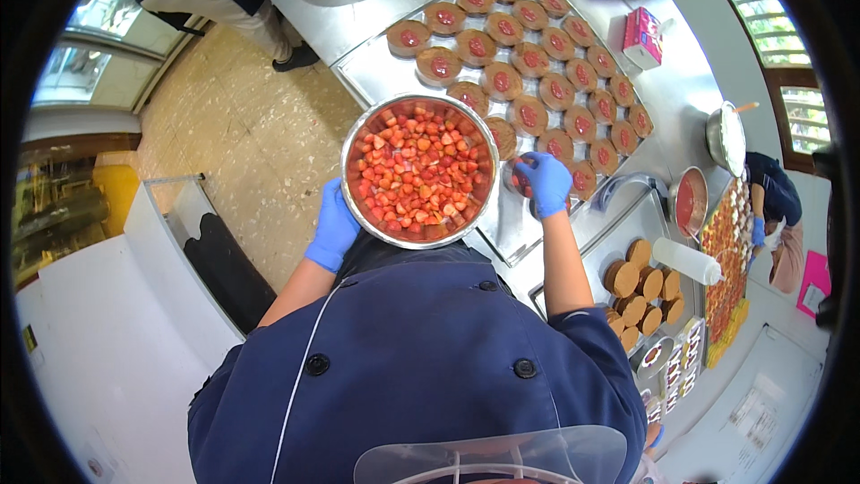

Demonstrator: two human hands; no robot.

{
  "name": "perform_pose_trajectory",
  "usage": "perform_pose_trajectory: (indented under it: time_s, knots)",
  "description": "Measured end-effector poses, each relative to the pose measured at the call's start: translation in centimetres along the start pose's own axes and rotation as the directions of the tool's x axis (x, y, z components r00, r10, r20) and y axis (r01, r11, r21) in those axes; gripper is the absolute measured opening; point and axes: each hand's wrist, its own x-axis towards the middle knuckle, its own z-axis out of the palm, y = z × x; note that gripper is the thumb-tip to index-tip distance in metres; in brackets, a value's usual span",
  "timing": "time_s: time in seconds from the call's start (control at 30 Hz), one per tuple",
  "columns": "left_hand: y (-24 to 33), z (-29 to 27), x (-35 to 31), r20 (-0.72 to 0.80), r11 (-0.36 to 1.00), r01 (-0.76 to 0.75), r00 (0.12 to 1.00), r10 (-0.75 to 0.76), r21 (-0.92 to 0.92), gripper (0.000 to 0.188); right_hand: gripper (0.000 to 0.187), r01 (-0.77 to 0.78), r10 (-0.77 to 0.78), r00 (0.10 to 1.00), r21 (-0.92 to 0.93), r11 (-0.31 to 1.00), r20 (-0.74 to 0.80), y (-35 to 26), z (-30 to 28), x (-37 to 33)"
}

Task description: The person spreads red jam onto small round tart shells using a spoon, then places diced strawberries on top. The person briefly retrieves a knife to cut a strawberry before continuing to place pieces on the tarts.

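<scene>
In my left hand (331,229), gloved in blue, a round metal bowl (349,195) is held by its left side; the fingertips are hidden behind it. Cut strawberries (419,170) fill much of the bowl. My blue-gloved right hand (545,183) has its fingers closed around strawberry pieces (520,181), just right of the bowl, over the near edge of a metal tray (372,76). Rows of round brown cake layers (502,82) lie on that tray, most with a red glossy dab in the middle. One near layer (502,136) beside the bowl shows no red dab.
Right of my right arm, a tray holds stacked brown cake rounds (638,282) and a white squeeze bottle (688,261). Beyond are a bowl of red sauce (688,202), a white-filled bowl (727,139) and a pink box (642,38). Other people stand far left and right.
</scene>
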Motion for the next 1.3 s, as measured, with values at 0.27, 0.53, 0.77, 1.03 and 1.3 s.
perform_pose_trajectory:
  time_s: [0.27,0.53,0.77,1.03,1.3]
  knots:
    - [0.2,0.1,0.3,-0.031,0.997,0.019,0.999,-0.021,-0.072,0.049,0.025,0.550,-0.559,0.828,0.262,0.793,-0.045,-11.2,1.1,-1.9]
    - [0.3,-0.1,0.4,-0.026,0.997,0.041,0.999,-0.043,-0.067,0.048,0.017,0.750,-0.722,0.641,-0.009,0.662,0.259,-13.4,6.8,1.3]
    - [-0.7,-1.2,0.3,0.100,0.915,-0.210,0.977,0.187,0.344,0.038,0.019,0.531,-0.585,0.788,0.269,0.804,0.192,-12.7,2.8,-1.4]
    - [-0.1,-1.2,0.8,-0.042,0.997,0.029,0.999,-0.032,-0.065,0.045,0.027,-0.232,0.285,0.958,0.475,0.849,-0.042,1.0,-1.2,-1.3]
    - [0.0,-1.0,0.7,0.006,0.998,0.037,0.999,-0.037,-0.047,0.048,0.024,-0.227,0.222,0.971,-0.059,0.972,-0.086,3.5,2.5,0.3]
